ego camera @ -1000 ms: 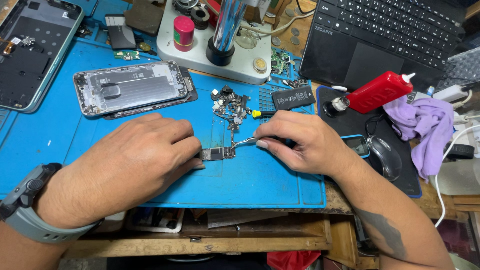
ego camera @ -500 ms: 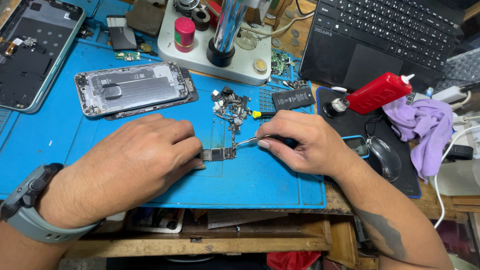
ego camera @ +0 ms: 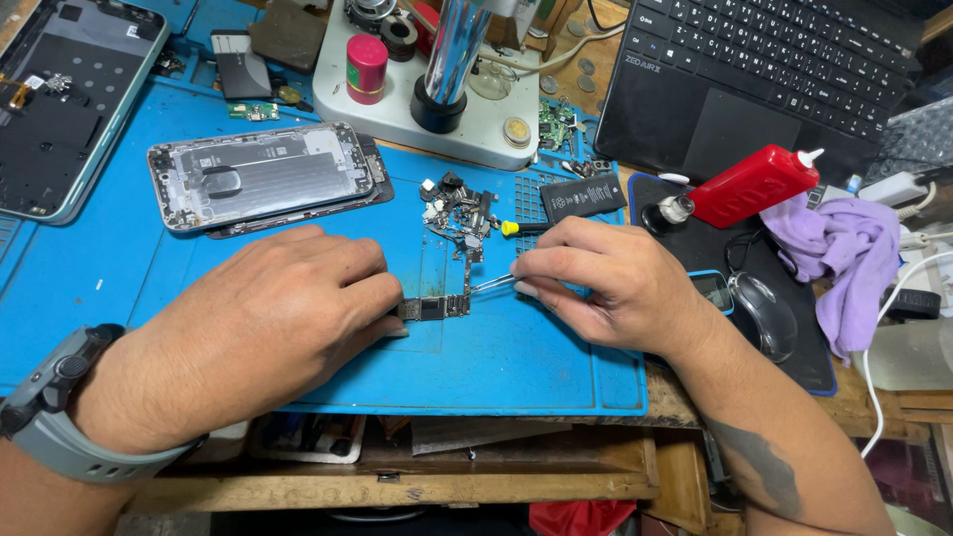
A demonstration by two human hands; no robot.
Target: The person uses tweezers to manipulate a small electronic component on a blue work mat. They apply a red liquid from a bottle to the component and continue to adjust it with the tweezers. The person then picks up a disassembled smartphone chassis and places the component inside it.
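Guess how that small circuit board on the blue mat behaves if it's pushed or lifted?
The circuit board looks thin and narrow, so probably light and apt to skid on the blue mat; the left hand pins one end. Likely stiff but fragile: the right hand works it with fine tweezers.

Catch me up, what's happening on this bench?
A person is working on a small circuit board lying on a blue mat. The left hand pins the board's left end down, while the right hand holds metal tweezers with the tips at the board's right end. Behind them lie an opened phone chassis, a pile of small loose parts and a black battery. A red squeeze bottle lies to the right.
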